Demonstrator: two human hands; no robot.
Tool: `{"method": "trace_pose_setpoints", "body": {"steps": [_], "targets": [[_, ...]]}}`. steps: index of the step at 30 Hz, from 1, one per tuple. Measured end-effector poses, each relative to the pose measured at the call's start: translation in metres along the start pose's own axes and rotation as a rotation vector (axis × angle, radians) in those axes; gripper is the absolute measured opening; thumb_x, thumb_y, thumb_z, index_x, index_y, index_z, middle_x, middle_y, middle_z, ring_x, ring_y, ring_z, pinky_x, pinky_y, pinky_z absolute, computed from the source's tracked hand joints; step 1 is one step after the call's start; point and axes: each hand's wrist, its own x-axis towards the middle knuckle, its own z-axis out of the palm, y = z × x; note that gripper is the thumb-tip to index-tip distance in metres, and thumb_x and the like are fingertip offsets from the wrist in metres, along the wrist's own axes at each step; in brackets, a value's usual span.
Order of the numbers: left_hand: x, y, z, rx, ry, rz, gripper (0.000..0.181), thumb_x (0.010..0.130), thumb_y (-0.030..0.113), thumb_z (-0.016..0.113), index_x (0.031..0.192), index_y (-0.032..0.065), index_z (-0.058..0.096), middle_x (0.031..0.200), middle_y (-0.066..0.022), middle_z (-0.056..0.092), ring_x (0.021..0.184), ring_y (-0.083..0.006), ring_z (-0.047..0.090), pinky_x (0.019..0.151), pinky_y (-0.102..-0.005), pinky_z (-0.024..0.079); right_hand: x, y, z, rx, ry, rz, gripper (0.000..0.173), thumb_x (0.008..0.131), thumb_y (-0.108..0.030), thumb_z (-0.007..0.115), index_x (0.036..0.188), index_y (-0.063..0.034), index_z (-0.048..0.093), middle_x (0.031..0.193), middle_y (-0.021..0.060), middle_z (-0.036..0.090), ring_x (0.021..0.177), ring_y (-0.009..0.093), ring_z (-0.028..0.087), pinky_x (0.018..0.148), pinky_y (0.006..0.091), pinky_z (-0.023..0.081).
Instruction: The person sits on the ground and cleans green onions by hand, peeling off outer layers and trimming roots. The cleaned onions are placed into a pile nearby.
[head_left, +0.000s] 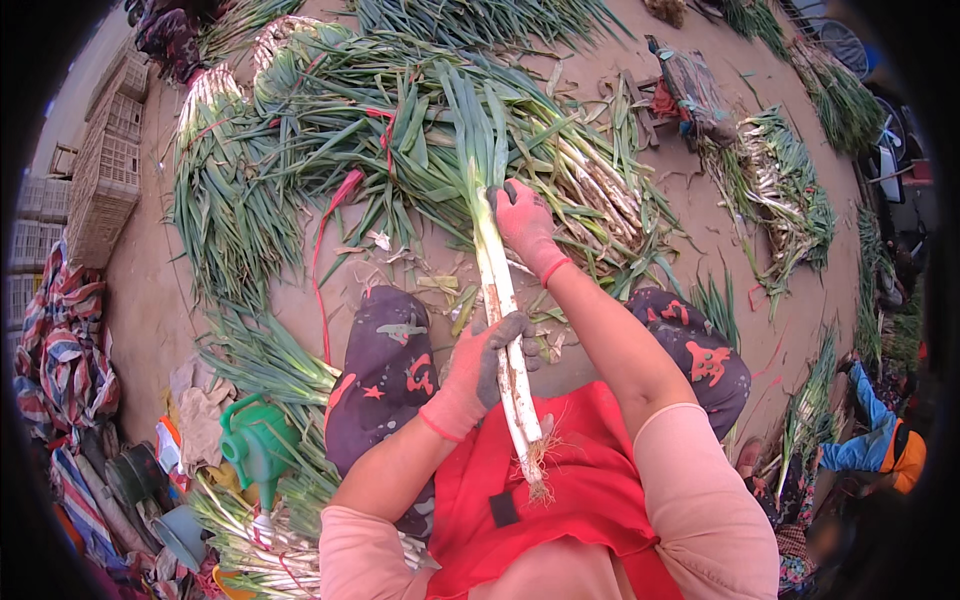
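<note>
Two long scallion stalks (504, 300) lie side by side across my lap, roots towards me and green leaves pointing away. My left hand (480, 360), in a pink glove with grey fingertips, is wrapped around their white lower part. Higher up, at the pale green part, my right hand (523, 223) in a matching glove grips the stalks; its fingertips are partly hidden. Brown dry skin clings to the white shafts. Just beyond my hands spreads a large heap of untrimmed scallions (600, 187). Below the roots is my red apron (555, 517).
Tied scallion bundles (232, 195) lie at the far left. A green watering can (259, 442) stands near my left knee, above whitish scallion bundles (292, 559). Plastic crates (109, 165) are stacked at left. A small seat (690, 90) and more scallions (787, 187) lie right. Another person (862, 442) sits at right.
</note>
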Motion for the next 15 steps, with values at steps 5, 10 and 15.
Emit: {"method": "trace_pose_setpoints", "body": {"steps": [5, 10, 15], "targets": [[0.006, 0.005, -0.022, -0.053, -0.042, -0.007, 0.012, 0.087, 0.002, 0.048, 0.097, 0.0075, 0.047, 0.082, -0.0031, 0.047, 0.064, -0.0103, 0.046, 0.056, -0.0213, 0.042, -0.009, 0.005, 0.000, -0.243, 0.080, -0.023, 0.031, 0.089, -0.030, 0.048, 0.108, -0.0083, 0.060, 0.102, 0.0196, 0.066, 0.094, 0.038, 0.063, 0.080, 0.0458, 0.049], [-0.043, 0.004, -0.049, -0.128, -0.149, 0.043, 0.024, 0.095, 0.016, 0.055, 0.116, 0.0100, 0.046, 0.092, -0.0058, 0.050, 0.067, -0.0143, 0.055, 0.053, -0.0280, 0.047, 0.023, 0.120, -0.040, 0.071, 0.381, 0.634, 0.038, 0.085, -0.027, 0.048, 0.103, 0.0018, 0.064, 0.107, 0.0261, 0.064, 0.103, 0.040, 0.061, 0.089, 0.0440, 0.047], [-0.061, 0.006, -0.059, -0.347, -0.473, 0.097, 0.040, 0.096, 0.020, 0.051, 0.132, 0.0056, 0.042, 0.088, -0.0041, 0.047, 0.063, -0.0102, 0.044, 0.050, -0.0243, 0.040, -0.030, 0.265, -0.042, 0.219, 0.143, 0.598, 0.041, 0.086, -0.036, 0.063, 0.109, -0.0024, 0.058, 0.092, 0.0099, 0.062, 0.078, 0.021, 0.057, 0.068, 0.0347, 0.045]]}}
